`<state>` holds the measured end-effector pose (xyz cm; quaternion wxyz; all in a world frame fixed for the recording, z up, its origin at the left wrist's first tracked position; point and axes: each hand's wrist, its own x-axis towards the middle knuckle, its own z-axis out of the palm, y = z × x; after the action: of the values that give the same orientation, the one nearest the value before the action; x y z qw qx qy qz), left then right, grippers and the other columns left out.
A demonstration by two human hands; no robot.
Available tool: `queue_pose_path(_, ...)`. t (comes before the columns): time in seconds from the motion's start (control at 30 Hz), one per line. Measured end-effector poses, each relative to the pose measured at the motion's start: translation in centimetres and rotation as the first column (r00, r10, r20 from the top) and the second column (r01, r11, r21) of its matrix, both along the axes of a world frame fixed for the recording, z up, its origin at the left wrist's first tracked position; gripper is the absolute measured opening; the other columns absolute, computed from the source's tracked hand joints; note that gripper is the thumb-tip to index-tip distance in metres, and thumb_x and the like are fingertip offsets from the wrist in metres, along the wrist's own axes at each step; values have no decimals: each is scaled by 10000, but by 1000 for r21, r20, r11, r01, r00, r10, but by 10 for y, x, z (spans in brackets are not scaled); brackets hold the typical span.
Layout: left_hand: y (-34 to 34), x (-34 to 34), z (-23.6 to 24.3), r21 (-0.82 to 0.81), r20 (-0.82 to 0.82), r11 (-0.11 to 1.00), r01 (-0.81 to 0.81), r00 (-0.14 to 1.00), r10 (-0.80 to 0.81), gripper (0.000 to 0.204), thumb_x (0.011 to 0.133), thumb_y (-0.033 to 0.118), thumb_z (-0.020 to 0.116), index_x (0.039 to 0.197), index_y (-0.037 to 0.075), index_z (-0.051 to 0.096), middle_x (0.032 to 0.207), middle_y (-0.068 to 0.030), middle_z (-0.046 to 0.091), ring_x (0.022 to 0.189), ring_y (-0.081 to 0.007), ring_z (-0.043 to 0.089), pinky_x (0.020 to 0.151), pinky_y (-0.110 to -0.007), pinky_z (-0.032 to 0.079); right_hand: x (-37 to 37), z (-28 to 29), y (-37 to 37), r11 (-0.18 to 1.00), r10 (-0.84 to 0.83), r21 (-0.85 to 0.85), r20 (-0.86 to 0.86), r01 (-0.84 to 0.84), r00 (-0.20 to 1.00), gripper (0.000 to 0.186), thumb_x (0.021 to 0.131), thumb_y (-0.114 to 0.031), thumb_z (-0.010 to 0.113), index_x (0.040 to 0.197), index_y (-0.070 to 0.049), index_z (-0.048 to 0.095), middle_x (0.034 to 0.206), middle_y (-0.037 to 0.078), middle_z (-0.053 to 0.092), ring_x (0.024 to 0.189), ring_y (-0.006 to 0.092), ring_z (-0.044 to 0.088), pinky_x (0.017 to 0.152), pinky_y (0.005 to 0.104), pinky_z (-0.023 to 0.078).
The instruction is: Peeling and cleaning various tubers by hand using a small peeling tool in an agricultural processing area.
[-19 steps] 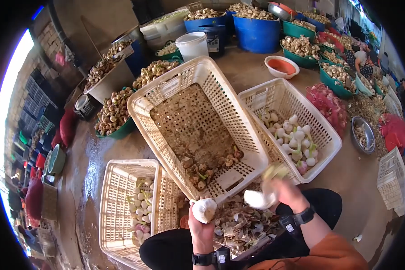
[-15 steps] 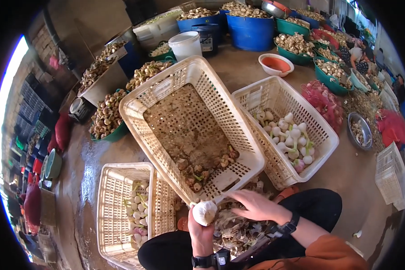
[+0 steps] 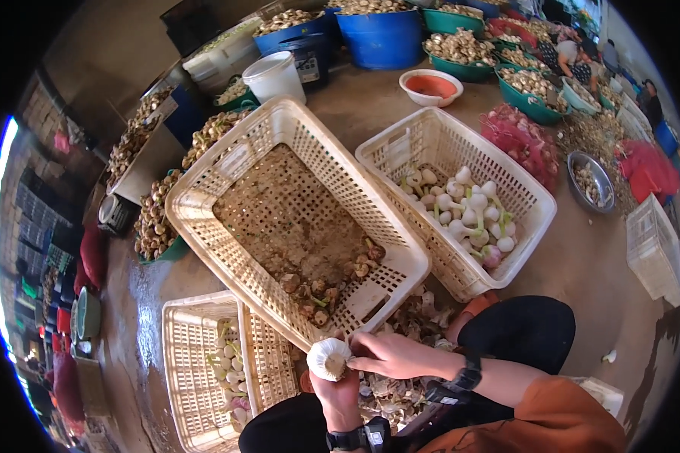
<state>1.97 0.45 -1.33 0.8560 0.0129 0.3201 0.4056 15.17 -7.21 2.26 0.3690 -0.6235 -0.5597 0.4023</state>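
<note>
A whitish garlic bulb (image 3: 329, 359) sits in my left hand (image 3: 338, 396), whose fingers wrap it from below. From the right, my right hand (image 3: 397, 355) reaches across, its thumb and curled fingers pressed to the bulb's side. Just beyond both hands, a large pale plastic crate (image 3: 389, 306) stands tilted, with a few dirty, unpeeled garlic bulbs (image 3: 319, 294) at its near end. Cleaned white bulbs (image 3: 472, 211) with some green stems lie in the crate at right (image 3: 533, 241). Another crate (image 3: 180, 362) at lower left holds more pale bulbs (image 3: 229, 362). Loose garlic skins (image 3: 389, 396) lie below my hands.
Blue tubs (image 3: 378, 41) and green basins (image 3: 533, 106) heaped with garlic stand at the back. A white bowl with an orange inside (image 3: 431, 87), a red net sack (image 3: 517, 140) and a metal basin (image 3: 591, 181) are to the right. Other people (image 3: 578, 57) sit far right.
My right hand has come in from apart to touch the bulb, its fingers closing. The bulb stays in my left hand. The whole view has shifted slightly.
</note>
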Motion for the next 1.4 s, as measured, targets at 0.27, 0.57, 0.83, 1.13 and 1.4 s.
queue_pose_path(0.27,16,-4,-32,18,-80,1000,-5,997,7,343,949,297,380,1138,37,500,1080,-119,572,972,-258,570,859,-400,499,-7,0,-18,968,-11,251,-37,20,999,242,812,-118,599,1024,-68,492,932,123,543,784,263,573,686,374,476)
queue_pose_path(0.57,-25,20,25,430,-290,882,193,955,-67,485,924,405,438,1264,64,389,1166,-81,497,1056,-211,488,943,-360,378,10,-3,-4,914,-202,373,78,159,976,566,818,-185,591,1287,6,338,1024,211,555,873,385,569,735,426,473)
queue_pose_path(0.83,-25,14,21,183,-184,980,73,982,-39,492,908,465,432,1199,68,457,1114,-90,533,1021,-222,506,925,-364,398,13,-6,-8,960,-169,234,36,156,985,372,790,-146,604,1114,-23,469,890,154,573,772,313,586,670,380,477)
queue_pose_path(1.13,-37,17,16,151,-272,988,-38,959,78,470,900,454,463,1172,71,484,1111,-69,532,1021,-193,499,933,-338,394,-2,-2,-5,858,-339,492,330,146,881,231,741,-137,640,878,-49,475,775,91,503,719,259,553,635,352,464)
queue_pose_path(1.4,-35,2,19,181,-205,977,108,976,-70,448,904,448,458,1172,90,481,1115,-65,535,1026,-201,503,914,-384,409,35,-13,4,914,-375,273,284,300,882,154,738,-43,596,780,-38,449,737,85,509,666,284,560,554,372,433)
